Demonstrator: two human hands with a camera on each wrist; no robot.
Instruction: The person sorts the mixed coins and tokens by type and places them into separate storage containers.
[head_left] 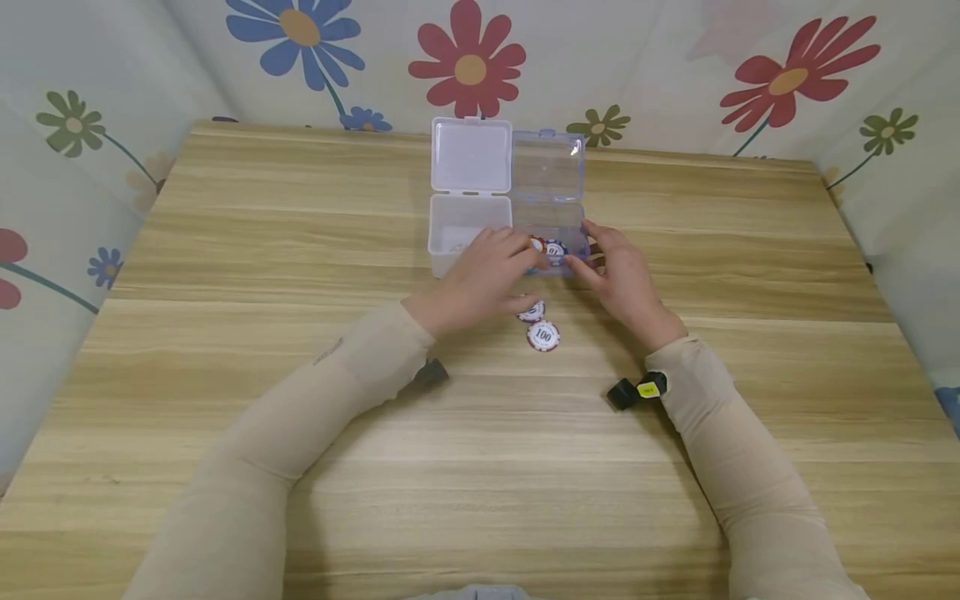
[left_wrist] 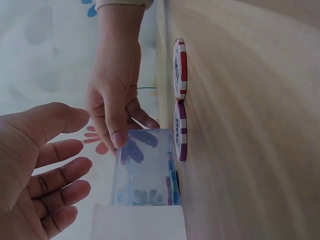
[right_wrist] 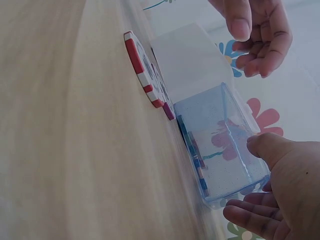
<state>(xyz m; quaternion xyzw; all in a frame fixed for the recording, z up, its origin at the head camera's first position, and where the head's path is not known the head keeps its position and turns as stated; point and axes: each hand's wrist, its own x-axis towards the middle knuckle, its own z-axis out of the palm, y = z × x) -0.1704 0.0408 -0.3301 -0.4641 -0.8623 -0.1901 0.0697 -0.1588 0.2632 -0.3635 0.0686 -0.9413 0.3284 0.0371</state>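
A clear bluish plastic box (right_wrist: 227, 150) with its lid up stands on the table. Inside it lie several poker chips, among them a blue-edged chip (head_left: 555, 250). My right hand (head_left: 628, 279) holds this box at its right front corner, thumb on the front side and fingers round the side. Above the boxes hovers my left hand (head_left: 486, 271), fingers loosely bent and nothing in them. Just in front lie two more chips, a red-and-white chip (head_left: 543, 336) marked 100 and a purple-edged chip (left_wrist: 180, 131), the latter partly covered by my left thumb in the head view.
A white plastic box (head_left: 442, 265), lid raised, sits against the clear box's left side; something pale lies in it, partly hidden by my left hand. The wooden table (head_left: 480, 467) ends at a flower-printed curtain (head_left: 652, 67) behind the boxes.
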